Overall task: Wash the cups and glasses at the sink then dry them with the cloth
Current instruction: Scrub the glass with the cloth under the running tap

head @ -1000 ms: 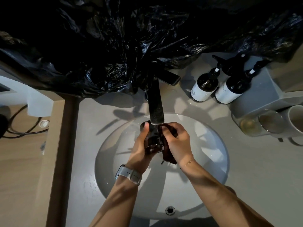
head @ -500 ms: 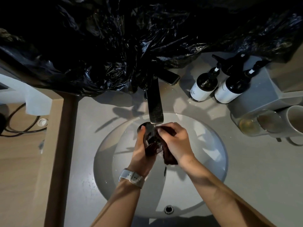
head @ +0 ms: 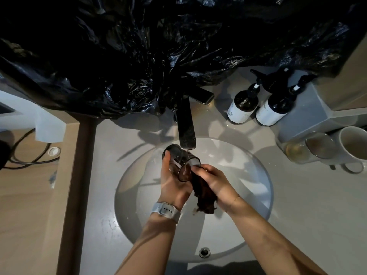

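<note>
Clear glass is what I have in my left hand (head: 174,181): a tumbler (head: 181,162) lying on its side just under the tip of the faucet (head: 185,126), above the round white sink (head: 248,175). My left thumb presses along its upper wall and the rest of the fingers are curled around it from below, so that hand holds the tumbler firmly. The mouth of the tumbler faces toward my right hand (head: 214,184), which grips a dark brown cloth (head: 202,195). The cloth's upper end is at the rim of the tumbler, and its lower end hangs loose over the basin. I cannot tell whether the cloth reaches inside. A pale watch band (head: 165,211) sits on my left wrist.

On the grey worktop (head: 307,215) to the right of the sink stand the other pieces: two glasses (head: 309,150) side by side and a white mug (head: 352,145) just beside them, all close to a grey box (head: 309,116). Behind them, near the faucet base, are two dark pump bottles (head: 258,104) with white labels. Crumpled black plastic sheeting (head: 158,46) covers the whole area behind the faucet. At the far left, a black cable (head: 29,155) lies on a wooden surface (head: 25,215)
</note>
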`<action>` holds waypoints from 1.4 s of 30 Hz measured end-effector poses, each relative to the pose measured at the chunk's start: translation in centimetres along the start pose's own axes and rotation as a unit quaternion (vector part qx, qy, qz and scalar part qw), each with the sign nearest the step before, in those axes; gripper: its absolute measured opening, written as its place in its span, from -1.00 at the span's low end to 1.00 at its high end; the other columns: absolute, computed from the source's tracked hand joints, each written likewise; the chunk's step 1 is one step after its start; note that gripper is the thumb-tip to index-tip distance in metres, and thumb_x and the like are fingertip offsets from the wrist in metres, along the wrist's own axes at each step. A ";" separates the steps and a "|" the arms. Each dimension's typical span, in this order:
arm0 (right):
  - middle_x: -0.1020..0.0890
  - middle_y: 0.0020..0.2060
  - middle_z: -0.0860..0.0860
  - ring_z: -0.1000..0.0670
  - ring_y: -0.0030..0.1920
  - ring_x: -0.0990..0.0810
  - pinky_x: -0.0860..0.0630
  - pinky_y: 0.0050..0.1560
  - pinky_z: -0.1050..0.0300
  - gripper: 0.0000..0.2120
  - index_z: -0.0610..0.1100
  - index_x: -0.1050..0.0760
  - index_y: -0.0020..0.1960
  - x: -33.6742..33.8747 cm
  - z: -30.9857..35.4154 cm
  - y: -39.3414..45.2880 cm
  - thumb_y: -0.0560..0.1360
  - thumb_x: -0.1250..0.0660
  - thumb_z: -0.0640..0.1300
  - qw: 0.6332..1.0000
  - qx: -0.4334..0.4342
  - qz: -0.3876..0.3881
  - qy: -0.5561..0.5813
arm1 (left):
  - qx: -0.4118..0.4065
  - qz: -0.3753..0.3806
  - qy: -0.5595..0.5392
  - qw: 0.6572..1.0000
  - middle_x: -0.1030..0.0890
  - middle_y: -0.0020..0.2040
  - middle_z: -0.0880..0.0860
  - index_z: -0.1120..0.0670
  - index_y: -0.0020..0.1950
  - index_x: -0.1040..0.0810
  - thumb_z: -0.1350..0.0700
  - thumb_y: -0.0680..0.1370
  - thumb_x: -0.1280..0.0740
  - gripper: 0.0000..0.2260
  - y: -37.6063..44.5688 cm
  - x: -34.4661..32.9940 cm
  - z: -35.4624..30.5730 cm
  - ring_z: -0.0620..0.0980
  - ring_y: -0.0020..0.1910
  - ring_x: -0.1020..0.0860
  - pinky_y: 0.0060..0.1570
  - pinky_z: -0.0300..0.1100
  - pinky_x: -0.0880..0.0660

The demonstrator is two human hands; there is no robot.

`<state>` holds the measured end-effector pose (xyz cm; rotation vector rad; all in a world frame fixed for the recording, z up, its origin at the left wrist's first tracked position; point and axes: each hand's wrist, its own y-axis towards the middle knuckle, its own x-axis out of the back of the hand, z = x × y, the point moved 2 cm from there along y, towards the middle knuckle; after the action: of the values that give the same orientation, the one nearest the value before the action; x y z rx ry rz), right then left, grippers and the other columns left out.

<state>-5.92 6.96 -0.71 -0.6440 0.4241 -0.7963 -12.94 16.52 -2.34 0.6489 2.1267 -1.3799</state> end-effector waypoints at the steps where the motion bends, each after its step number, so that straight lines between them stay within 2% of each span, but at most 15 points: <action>1: -0.63 -0.38 -0.09 -0.10 -0.36 -0.58 -0.53 -0.22 -0.01 -0.79 -0.19 -0.63 -0.16 0.1 0.2 0.2 0.42 -0.49 -0.03 0.999 0.004 -0.021 -0.027 | -0.001 -0.001 -0.007 1.000 -0.60 0.01 0.13 0.12 0.25 -0.49 -0.13 0.56 -0.32 -0.60 -0.1 0.0 0.1 0.04 -0.07 -0.63 -0.02 -0.13 -0.59; 5: -0.51 -0.55 -0.08 -0.08 -0.54 -0.48 -0.48 -0.39 0.04 -0.82 -0.25 -0.59 -0.31 0.7 2.1 1.2 0.40 -0.44 -0.16 0.988 0.034 -0.084 -0.123 | -0.007 0.022 0.036 0.999 -0.59 0.11 0.19 0.17 0.32 -0.49 -0.09 0.46 -0.40 -0.48 -0.1 0.5 -0.4 0.11 0.07 -0.55 0.25 -0.05 -0.42; 7: -0.48 -0.58 -0.02 -0.01 -0.56 -0.47 -0.44 -0.41 0.11 -0.81 -0.22 -0.57 -0.36 0.8 3.6 1.5 0.38 -0.41 -0.15 0.969 0.080 -0.074 -0.220 | 0.014 0.017 0.022 1.000 -0.56 0.26 0.21 0.14 0.30 -0.48 -0.07 0.35 -0.45 -0.42 0.4 1.2 -1.1 0.16 0.20 -0.51 0.28 0.02 -0.43; 9: -0.46 -0.57 -0.02 0.01 -0.55 -0.43 -0.41 -0.42 0.13 -0.79 -0.21 -0.51 -0.41 0.7 5.4 1.8 0.36 -0.38 -0.14 0.939 0.129 -0.043 -0.316 | 0.032 0.037 0.040 0.998 -0.51 0.36 0.23 0.16 0.25 -0.54 -0.07 0.39 -0.39 -0.50 0.8 2.1 -2.1 0.22 0.30 -0.49 0.30 0.10 -0.43; 12: -0.54 -0.54 -0.09 0.00 -0.54 -0.46 -0.45 -0.42 0.11 -0.77 -0.21 -0.51 -0.42 0.3 7.8 2.1 0.36 -0.37 -0.12 0.890 0.164 0.004 -0.426 | 0.062 0.090 0.087 0.990 -0.50 0.37 0.25 0.11 0.27 -0.58 -0.09 0.43 -0.37 -0.53 1.0 3.3 -3.7 0.31 0.32 -0.47 0.21 0.16 -0.48; 15: -0.57 -0.51 -0.08 0.02 -0.51 -0.48 -0.47 -0.38 0.14 -0.80 -0.19 -0.54 -0.38 0.0 8.8 2.2 0.36 -0.39 -0.11 0.869 0.163 0.049 -0.464 | 0.118 0.064 0.107 0.985 -0.55 0.31 0.25 0.12 0.28 -0.59 -0.22 0.53 -0.25 -0.49 1.6 3.2 -4.2 0.29 0.23 -0.52 0.07 0.09 -0.57; 18: -0.57 -0.52 -0.01 0.07 -0.51 -0.49 -0.46 -0.35 0.14 -0.83 -0.10 -0.56 -0.38 -0.5 8.4 2.0 0.38 -0.42 -0.12 0.889 0.170 0.063 -0.421 | 0.148 0.047 0.060 0.986 -0.59 0.20 0.25 0.22 0.21 -0.61 -0.17 0.51 -0.28 -0.49 1.7 2.1 -3.7 0.21 0.14 -0.58 0.07 0.08 -0.57; 21: -0.51 -0.59 0.09 0.12 -0.56 -0.46 -0.40 -0.41 0.24 -0.81 -0.04 -0.55 -0.33 -0.3 7.8 1.8 0.44 -0.45 -0.17 0.940 0.171 0.049 -0.291 | 0.154 0.020 -0.005 0.988 -0.64 -0.01 0.25 0.22 0.18 -0.54 -0.11 0.38 -0.29 -0.49 1.4 2.1 -3.1 0.21 -0.21 -0.68 -0.44 -0.02 -0.63; 23: -0.55 -0.53 0.11 0.13 -0.50 -0.50 -0.48 -0.33 0.19 -0.92 -0.11 -0.60 -0.21 0.2 7.7 1.6 0.45 -0.46 -0.20 0.964 0.159 0.029 -0.210 | 0.164 0.006 -0.034 0.986 -0.65 -0.07 0.26 0.20 0.20 -0.51 -0.14 0.35 -0.28 -0.45 1.3 2.3 -2.8 0.21 -0.30 -0.67 -0.57 -0.10 -0.56; 24: -0.59 -0.45 0.10 0.10 -0.43 -0.54 -0.54 -0.24 0.11 -0.96 -0.16 -0.62 -0.14 0.5 7.5 1.5 0.44 -0.47 -0.22 0.975 0.146 0.014 -0.169 | 0.165 0.003 -0.038 0.986 -0.65 -0.07 0.25 0.19 0.23 -0.50 -0.15 0.35 -0.28 -0.42 1.3 2.4 -2.6 0.19 -0.30 -0.66 -0.58 -0.13 -0.55; 26: -0.63 -0.26 -0.04 -0.03 -0.28 -0.60 -0.57 -0.04 -0.07 -0.83 -0.20 -0.58 -0.04 1.3 7.0 1.5 0.42 -0.50 -0.21 0.993 0.091 -0.021 -0.078 | 0.166 -0.007 -0.041 0.985 -0.63 -0.01 0.22 0.16 0.31 -0.47 -0.15 0.34 -0.31 -0.38 1.5 2.4 -2.4 0.18 -0.30 -0.66 -0.57 -0.14 -0.55; 28: -0.62 -0.17 -0.13 -0.11 -0.21 -0.62 -0.56 0.00 -0.12 -0.74 -0.15 -0.53 -0.05 2.3 6.5 1.4 0.36 -0.54 -0.12 0.999 0.027 -0.041 -0.024 | 0.162 -0.020 -0.043 0.986 -0.59 0.06 0.21 0.12 0.37 -0.45 -0.10 0.32 -0.33 -0.36 1.5 2.3 -2.4 0.19 -0.32 -0.67 -0.57 -0.11 -0.56; 32: -0.63 -0.12 -0.21 -0.19 -0.17 -0.63 -0.55 -0.15 0.01 -0.62 -0.23 -0.53 0.09 3.9 5.5 0.4 0.39 -0.47 -0.02 0.998 -0.043 0.024 0.045 | 0.168 -0.037 -0.039 0.984 -0.59 0.07 0.18 0.10 0.31 -0.47 -0.03 0.32 -0.33 -0.43 1.4 1.3 -2.2 0.19 -0.33 -0.67 -0.57 -0.09 -0.56; 38: -0.48 -0.14 -0.13 -0.11 -0.22 -0.52 -0.36 -0.30 0.06 -0.61 -0.17 -0.42 0.09 4.6 4.9 -0.2 0.28 -0.32 -0.13 0.998 -0.021 0.033 0.042 | 0.173 -0.045 -0.029 0.983 -0.59 0.03 0.14 0.08 0.26 -0.48 -0.04 0.35 -0.32 -0.51 2.1 1.1 -2.0 0.17 -0.33 -0.67 -0.55 -0.10 -0.56; 42: -0.53 -0.18 -0.10 -0.09 -0.27 -0.49 -0.35 -0.40 0.12 -0.51 -0.11 -0.42 0.18 4.3 5.1 -0.5 0.24 -0.30 -0.19 0.999 0.008 0.036 0.030 | 0.173 -0.064 -0.008 0.983 -0.65 -0.03 0.19 0.15 0.17 -0.55 -0.12 0.54 -0.24 -0.61 2.1 1.5 -1.8 0.20 -0.31 -0.67 -0.52 -0.10 -0.59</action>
<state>-0.53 5.21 2.90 -0.5870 0.4931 -0.7515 -13.02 19.08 -4.07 0.6371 1.9609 -1.8427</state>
